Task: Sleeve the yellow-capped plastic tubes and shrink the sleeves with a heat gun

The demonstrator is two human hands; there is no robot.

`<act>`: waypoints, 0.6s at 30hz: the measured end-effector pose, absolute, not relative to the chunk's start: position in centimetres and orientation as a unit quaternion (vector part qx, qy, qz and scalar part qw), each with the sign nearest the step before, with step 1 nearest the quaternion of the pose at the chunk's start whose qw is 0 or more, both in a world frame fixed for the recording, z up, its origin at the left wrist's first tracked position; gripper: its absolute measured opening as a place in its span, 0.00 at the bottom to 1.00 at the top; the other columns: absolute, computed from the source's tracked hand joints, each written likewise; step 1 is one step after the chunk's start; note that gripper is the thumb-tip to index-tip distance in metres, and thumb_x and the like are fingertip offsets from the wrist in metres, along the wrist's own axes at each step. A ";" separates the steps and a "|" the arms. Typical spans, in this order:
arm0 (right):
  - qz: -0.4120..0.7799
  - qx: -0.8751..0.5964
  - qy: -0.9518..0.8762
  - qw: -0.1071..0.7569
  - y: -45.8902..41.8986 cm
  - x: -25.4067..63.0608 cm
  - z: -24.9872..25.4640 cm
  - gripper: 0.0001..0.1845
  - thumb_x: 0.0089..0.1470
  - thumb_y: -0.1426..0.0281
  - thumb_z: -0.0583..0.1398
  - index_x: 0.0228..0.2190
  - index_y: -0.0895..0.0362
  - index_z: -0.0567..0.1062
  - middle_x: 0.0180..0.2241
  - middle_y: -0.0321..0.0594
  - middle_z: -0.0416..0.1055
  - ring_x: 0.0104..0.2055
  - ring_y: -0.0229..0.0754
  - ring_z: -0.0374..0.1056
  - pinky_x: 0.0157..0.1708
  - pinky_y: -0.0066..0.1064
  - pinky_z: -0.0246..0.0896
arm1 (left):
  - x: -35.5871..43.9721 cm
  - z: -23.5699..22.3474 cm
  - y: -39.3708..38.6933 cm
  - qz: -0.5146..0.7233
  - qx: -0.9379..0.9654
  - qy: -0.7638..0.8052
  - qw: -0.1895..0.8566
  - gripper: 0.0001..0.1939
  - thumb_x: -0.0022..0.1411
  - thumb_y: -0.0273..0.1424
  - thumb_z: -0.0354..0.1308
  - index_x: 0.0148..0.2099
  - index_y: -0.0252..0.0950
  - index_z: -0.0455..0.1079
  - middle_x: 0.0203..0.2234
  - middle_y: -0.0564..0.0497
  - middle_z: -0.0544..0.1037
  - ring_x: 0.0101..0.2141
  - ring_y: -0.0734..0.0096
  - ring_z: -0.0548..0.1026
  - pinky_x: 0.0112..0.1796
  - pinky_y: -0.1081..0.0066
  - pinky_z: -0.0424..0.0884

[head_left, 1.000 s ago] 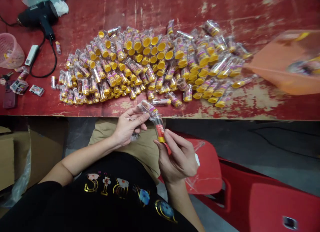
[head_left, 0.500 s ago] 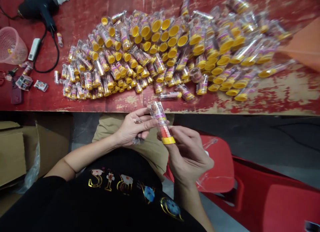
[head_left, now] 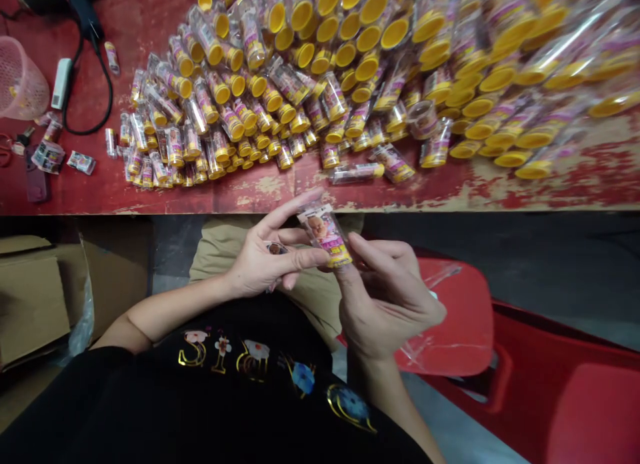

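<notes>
The red desk [head_left: 200, 201] is worn to pale tan in patches, most of all toward the front right; a broad heap of clear tubes with yellow ends [head_left: 273, 101] spreads across it, a single tube [head_left: 356, 173] lying sideways just in front; at the left — a dark tool with a grip [head_left: 86, 16], a black looped cord [head_left: 109, 91], a pink mesh basket [head_left: 34, 84], a slim white object [head_left: 61, 84], a flat purple object [head_left: 38, 183] and a small printed packet [head_left: 81, 162].

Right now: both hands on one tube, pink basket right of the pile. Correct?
No: the pink basket is left of the pile, as the head view shows. The left hand and right hand are indeed both on one tube.
</notes>
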State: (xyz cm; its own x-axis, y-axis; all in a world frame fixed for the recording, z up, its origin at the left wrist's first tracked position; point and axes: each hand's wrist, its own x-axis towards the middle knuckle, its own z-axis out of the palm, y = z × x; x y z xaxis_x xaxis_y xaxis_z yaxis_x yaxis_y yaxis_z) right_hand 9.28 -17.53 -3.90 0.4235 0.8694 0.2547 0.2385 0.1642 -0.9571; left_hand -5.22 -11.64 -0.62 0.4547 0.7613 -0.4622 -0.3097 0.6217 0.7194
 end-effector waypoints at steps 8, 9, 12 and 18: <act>0.273 -0.612 -0.452 0.590 -16.7 9.5 -4.9 0.15 0.59 0.69 0.69 0.48 0.47 0.84 0.38 0.38 0.76 0.32 0.37 0.75 0.30 0.32 0.77 | -4.2 -2.1 -10.8 0.344 0.262 0.429 0.793 0.51 0.50 0.40 0.79 0.73 0.48 0.63 0.31 0.56 0.84 0.14 0.88 0.67 0.17 0.82 0.61; 0.276 -0.612 -0.448 0.590 -16.4 9.5 -5.0 0.15 0.59 0.69 0.69 0.48 0.47 0.84 0.38 0.38 0.76 0.32 0.37 0.75 0.30 0.32 0.77 | -4.0 -2.3 -10.5 0.351 0.258 0.431 0.790 0.50 0.49 0.41 0.79 0.72 0.47 0.64 0.30 0.57 0.83 0.14 0.88 0.67 0.17 0.82 0.60; 0.276 -0.612 -0.439 0.597 -15.5 9.6 -5.0 0.14 0.60 0.69 0.68 0.48 0.47 0.84 0.38 0.38 0.76 0.34 0.36 0.75 0.31 0.31 0.79 | -3.4 -2.5 -9.8 0.360 0.252 0.423 0.792 0.50 0.48 0.41 0.80 0.71 0.46 0.66 0.29 0.58 0.82 0.14 0.88 0.66 0.15 0.82 0.57; 0.229 -0.624 -0.441 0.603 -15.1 9.8 -4.9 0.12 0.58 0.69 0.70 0.45 0.47 0.86 0.34 0.36 0.76 0.30 0.36 0.74 0.28 0.31 0.74 | -3.1 -2.6 -9.6 0.353 0.253 0.415 0.799 0.50 0.51 0.40 0.79 0.72 0.48 0.64 0.34 0.55 0.85 0.14 0.89 0.66 0.17 0.81 0.59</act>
